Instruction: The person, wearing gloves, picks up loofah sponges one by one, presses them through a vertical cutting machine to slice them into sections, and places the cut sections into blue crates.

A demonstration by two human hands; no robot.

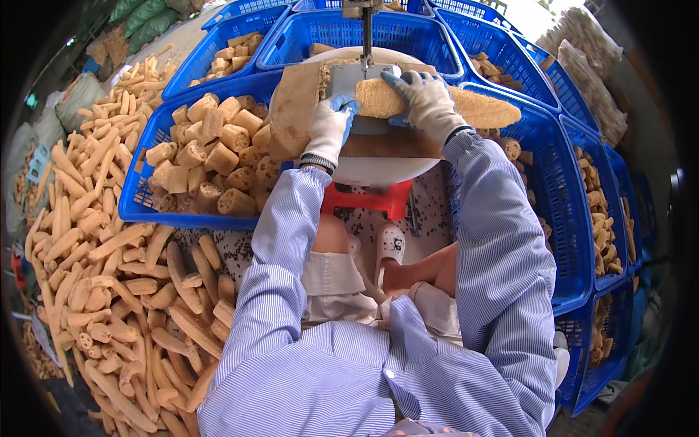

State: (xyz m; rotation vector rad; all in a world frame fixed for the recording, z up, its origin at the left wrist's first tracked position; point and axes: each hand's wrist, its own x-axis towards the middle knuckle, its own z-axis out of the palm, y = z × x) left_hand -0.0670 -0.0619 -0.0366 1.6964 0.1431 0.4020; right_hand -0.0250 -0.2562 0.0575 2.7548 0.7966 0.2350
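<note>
A long dried loofah gourd (pixel 486 107) lies crosswise over the grey metal plate (pixel 345 82) of a cutting machine. My right hand (pixel 425 101), in a white glove with blue coated fingertips, grips the loofah around its middle. Its tapered end sticks out to the right of that hand. My left hand (pixel 330 124), gloved alike, is bunched by the loofah's blunt left end; whether it grips that end is unclear. Behind the loofah, a narrow upright machine post (pixel 367 35) comes down to the plate. Cardboard (pixel 295 106) surrounds the plate.
Cut loofah pieces (pixel 221 155) fill a blue plastic crate (pixel 188 219) at my left. More blue crates (pixel 568 218) curve around the back and right. Whole loofahs (pixel 109 306) are heaped on the left floor. A red plastic stool (pixel 368 201) is below the machine, near my feet.
</note>
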